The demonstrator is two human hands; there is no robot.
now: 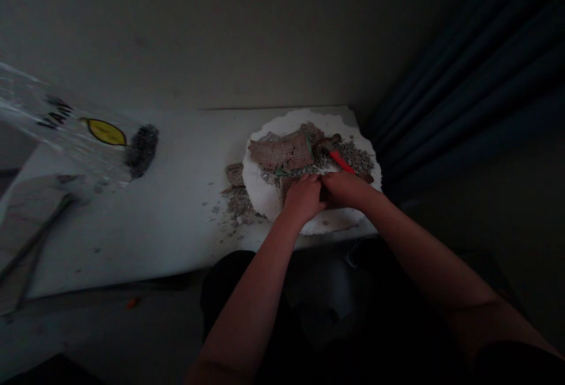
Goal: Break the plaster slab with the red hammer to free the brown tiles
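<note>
A white round board with a scalloped edge (260, 188) lies on the table, covered with brown perforated slabs and grey crumbs. My left hand (305, 196) is closed over a brown perforated piece (286, 186) near the front of the board. Against it, my right hand (346, 189) is closed too, its fingers curled down at the same piece; the fingertips are hidden. Just beyond my hands is a larger cracked brown slab (282, 152) with bits of green at its edge. A red-handled tool (342, 162) rests on the crumbs behind my right hand.
On the white table (176, 214) more brown pieces and crumbs (238, 199) lie left of the board. A clear plastic bag with a yellow print (106, 132) holds dark material at the left. Dark blue curtains (463, 85) hang at the right, and a wall stands behind.
</note>
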